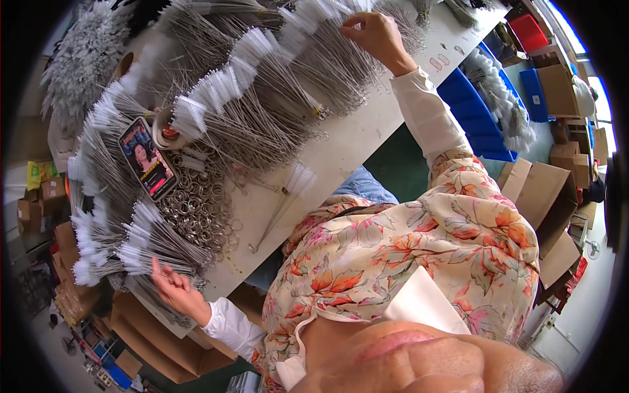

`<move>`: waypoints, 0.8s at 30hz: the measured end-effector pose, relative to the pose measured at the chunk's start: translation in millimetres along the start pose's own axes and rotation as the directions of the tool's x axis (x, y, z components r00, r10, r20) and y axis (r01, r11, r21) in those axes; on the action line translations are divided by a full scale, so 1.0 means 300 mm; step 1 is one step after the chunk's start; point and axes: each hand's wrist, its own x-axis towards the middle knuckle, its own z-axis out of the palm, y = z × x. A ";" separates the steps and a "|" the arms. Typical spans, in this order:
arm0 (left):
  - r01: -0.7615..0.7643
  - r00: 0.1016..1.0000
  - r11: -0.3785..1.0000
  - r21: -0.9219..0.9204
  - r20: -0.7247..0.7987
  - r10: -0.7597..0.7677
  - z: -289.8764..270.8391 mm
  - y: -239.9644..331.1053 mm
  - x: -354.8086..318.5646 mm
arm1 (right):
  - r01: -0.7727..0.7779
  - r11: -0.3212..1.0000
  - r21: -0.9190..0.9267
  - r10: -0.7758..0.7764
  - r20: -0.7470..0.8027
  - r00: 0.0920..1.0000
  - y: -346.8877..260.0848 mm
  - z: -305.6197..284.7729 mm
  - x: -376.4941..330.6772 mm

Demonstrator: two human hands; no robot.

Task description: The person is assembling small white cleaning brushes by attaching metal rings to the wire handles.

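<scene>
My left hand is at the table's near left corner beside a bundle of wire-handled brushes with white bristles. Its fingers are apart, and nothing shows in them. Far to the right, my right hand is over another row of brushes. Its fingers are bent together in a pinch near the white bristle ends; whatever is between them is too small to make out. A few loose brushes lie by the table edge in front of me. Metal rings are heaped left of them.
A lit phone leans by a tape roll among brush bundles on the white table. Right of the table, a blue bin holds more brushes. Cardboard boxes stand at right and under the table's left end.
</scene>
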 end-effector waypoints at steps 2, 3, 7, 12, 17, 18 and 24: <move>-0.024 1.000 1.000 -0.002 0.020 0.024 -0.016 -0.008 -0.012 | -0.075 0.997 0.012 0.074 0.070 0.995 0.010 -0.002 0.022; -0.044 0.998 0.999 -0.001 0.034 0.044 -0.024 -0.007 -0.022 | -0.061 0.998 0.032 0.057 0.112 0.992 0.013 -0.002 0.030; 0.011 0.999 0.997 -0.081 0.054 -0.007 -0.043 -0.009 -0.049 | -0.099 0.983 0.158 0.055 0.260 0.964 0.067 0.000 0.060; 0.048 0.996 0.991 -0.121 0.083 -0.038 -0.035 -0.027 -0.062 | -0.085 0.983 0.164 0.036 0.281 0.959 0.055 -0.016 0.062; 0.029 0.997 0.993 -0.116 0.074 -0.020 0.005 -0.006 -0.076 | -0.228 0.865 0.447 0.098 0.296 0.950 0.076 -0.050 0.081; 0.018 0.999 0.994 -0.112 0.049 -0.012 0.007 0.004 -0.082 | -0.324 0.780 0.535 0.152 0.341 0.928 0.055 -0.087 0.091; -0.037 0.999 0.999 0.015 0.001 0.037 -0.014 0.047 -0.126 | -0.001 0.807 0.590 0.194 -0.264 0.945 0.401 -0.234 0.350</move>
